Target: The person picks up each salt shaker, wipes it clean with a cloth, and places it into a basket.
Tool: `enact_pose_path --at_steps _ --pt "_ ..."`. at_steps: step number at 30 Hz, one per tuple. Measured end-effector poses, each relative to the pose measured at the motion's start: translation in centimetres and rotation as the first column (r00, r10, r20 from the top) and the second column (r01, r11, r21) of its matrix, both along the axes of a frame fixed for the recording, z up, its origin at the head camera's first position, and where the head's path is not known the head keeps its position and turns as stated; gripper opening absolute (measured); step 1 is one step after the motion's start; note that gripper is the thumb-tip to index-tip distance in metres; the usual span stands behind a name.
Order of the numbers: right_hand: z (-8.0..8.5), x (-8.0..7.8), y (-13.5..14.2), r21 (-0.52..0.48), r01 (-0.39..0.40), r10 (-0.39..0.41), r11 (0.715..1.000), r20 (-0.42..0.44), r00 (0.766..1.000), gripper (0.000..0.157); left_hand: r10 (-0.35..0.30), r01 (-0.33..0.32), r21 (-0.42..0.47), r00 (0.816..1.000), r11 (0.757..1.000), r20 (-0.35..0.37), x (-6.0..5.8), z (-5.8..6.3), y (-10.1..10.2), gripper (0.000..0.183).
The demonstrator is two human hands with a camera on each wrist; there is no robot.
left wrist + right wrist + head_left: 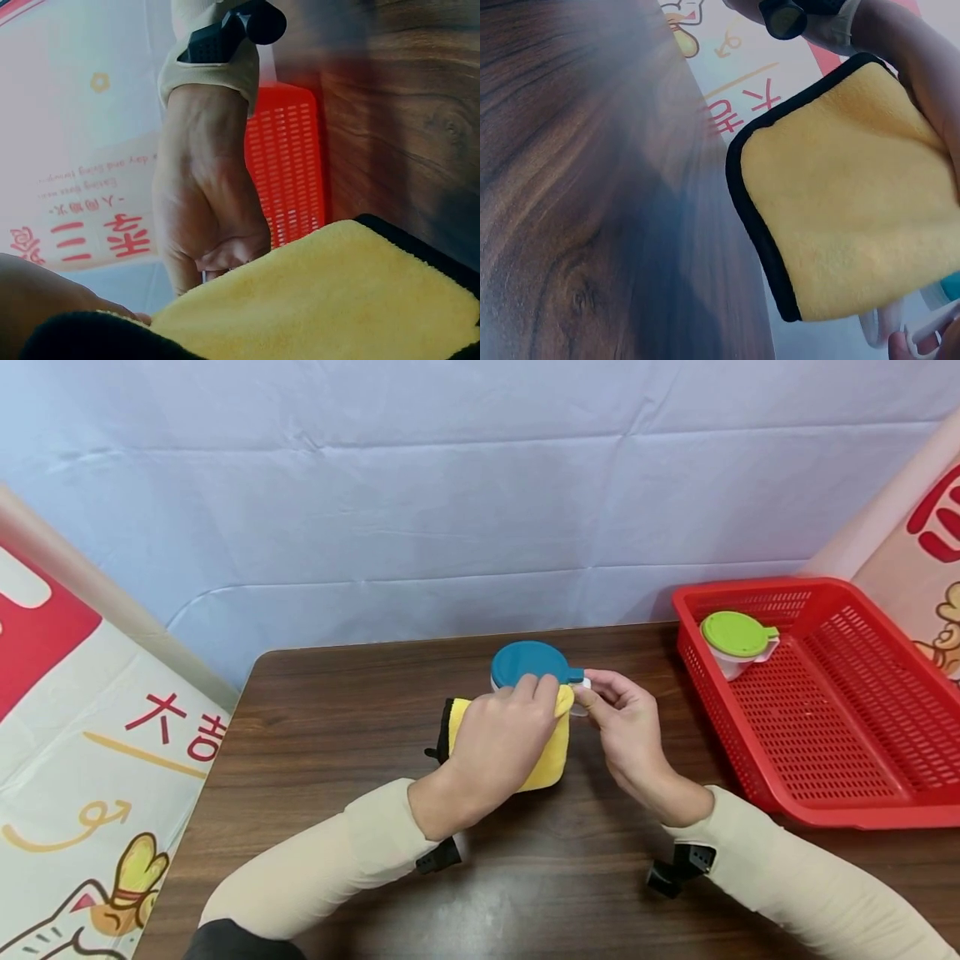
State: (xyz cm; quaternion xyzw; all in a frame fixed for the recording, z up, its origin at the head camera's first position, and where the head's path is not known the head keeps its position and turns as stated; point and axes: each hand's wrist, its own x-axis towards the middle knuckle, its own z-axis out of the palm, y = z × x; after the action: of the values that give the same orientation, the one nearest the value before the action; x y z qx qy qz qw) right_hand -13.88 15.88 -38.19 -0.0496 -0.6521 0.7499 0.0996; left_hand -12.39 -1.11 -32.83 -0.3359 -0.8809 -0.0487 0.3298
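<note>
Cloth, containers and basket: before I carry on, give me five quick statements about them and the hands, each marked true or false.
1. The left hand grips the yellow cloth. True.
2. The right hand holds the handle of the blue-lidded container. True.
3. The cloth's edging is white. False: it is black.
4. The green-lidded container is in the red basket. True.
5. The blue-lidded container is inside the basket. False: it is outside it.

Left hand [495, 731] and right hand [632, 731] sit close together, fingers [546, 688] curled.
</note>
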Motion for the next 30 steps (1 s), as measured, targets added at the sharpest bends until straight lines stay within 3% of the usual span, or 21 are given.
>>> enact_pose_path --at_steps 6,12,23,30 --pt "0.0 0.0 0.3 -0.029 -0.029 0.029 0.999 0.006 1.0 0.016 -0.048 0.048 0.02 0.999 0.999 0.004 0.3 0.1 -0.9 0.026" --pt "-0.2 0.0 0.6 -0.063 -0.059 0.058 0.996 -0.01 0.998 0.021 -0.087 0.085 0.043 0.995 0.995 0.056 0.4 -0.1 -2.1 0.031" --pt "-0.7 -0.2 1.1 -0.129 -0.108 0.099 0.986 -0.071 0.992 0.032 -0.048 0.045 0.05 0.997 0.998 0.053 0.5 -0.2 -3.9 0.028" --pt "-0.7 -0.1 1.4 -0.107 -0.123 0.116 0.987 -0.067 0.991 0.028 -0.027 0.024 0.079 0.999 0.997 0.032 0.1 -0.3 -4.7 0.026"
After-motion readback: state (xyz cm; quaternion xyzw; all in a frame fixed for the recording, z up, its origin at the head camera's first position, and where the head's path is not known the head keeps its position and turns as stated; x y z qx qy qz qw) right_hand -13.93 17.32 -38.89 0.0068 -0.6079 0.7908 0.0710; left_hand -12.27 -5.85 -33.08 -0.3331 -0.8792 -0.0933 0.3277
